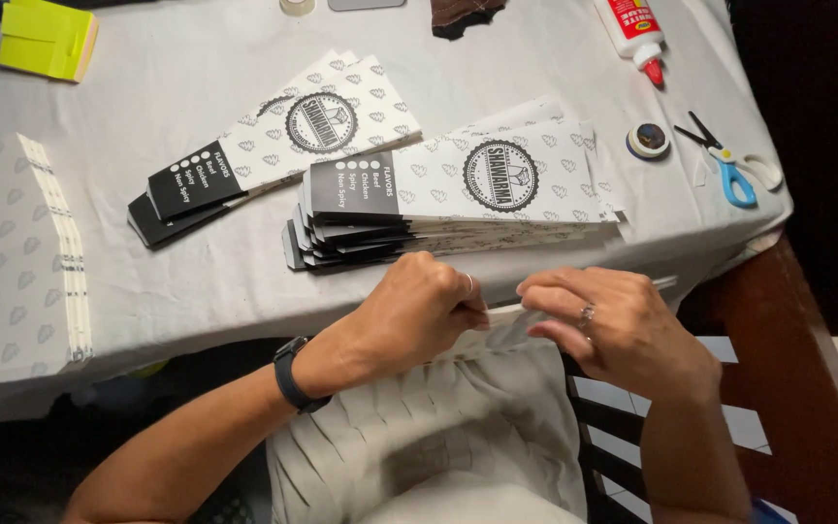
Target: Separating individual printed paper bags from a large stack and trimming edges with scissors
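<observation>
Two hands, the left hand (pixel 417 315) and right hand (pixel 613 325), are pinched shut on a thin pale strip (pixel 504 312) just off the surface's near edge, where it could be creased or dropped if the pinch slackens.

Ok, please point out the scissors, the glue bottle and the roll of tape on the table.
scissors (pixel 732 173), head view, on the blue handle.
glue bottle (pixel 630 24), head view, on its white body.
roll of tape (pixel 648 141), head view, on the roll's top.

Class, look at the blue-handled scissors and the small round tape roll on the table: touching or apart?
Apart. The head view shows the scissors lying right of the tape roll, with a strip of bare tablecloth visible between the blade tips and the roll.
</observation>
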